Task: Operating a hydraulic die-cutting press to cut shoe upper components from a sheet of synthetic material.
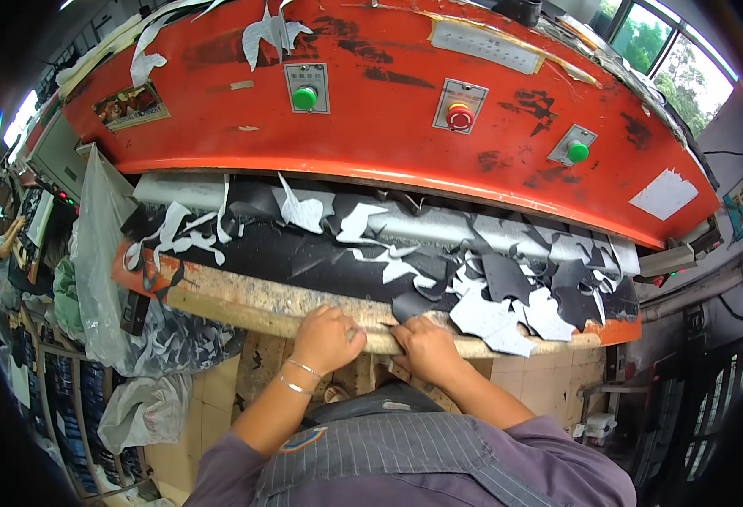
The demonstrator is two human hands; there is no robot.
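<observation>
- Rests left hand [327, 340], with curled fingers, on wooden edge [228, 306]; cannot tell if pinching anything.
- Holds right hand [426, 346] near left hand, with bent fingers, at wooden edge beside black scrap [414, 306]; cannot tell if gripping.
- Shows white scraps [486, 319] to the right, before red machine [371, 127].

Left grip [329, 339] and right grip [428, 347] sit near each other, fingers bent.

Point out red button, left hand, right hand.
Red button [459, 118], head view: middle of cap.
Left hand [327, 340], head view: back of hand.
Right hand [428, 347], head view: back of hand.
</observation>
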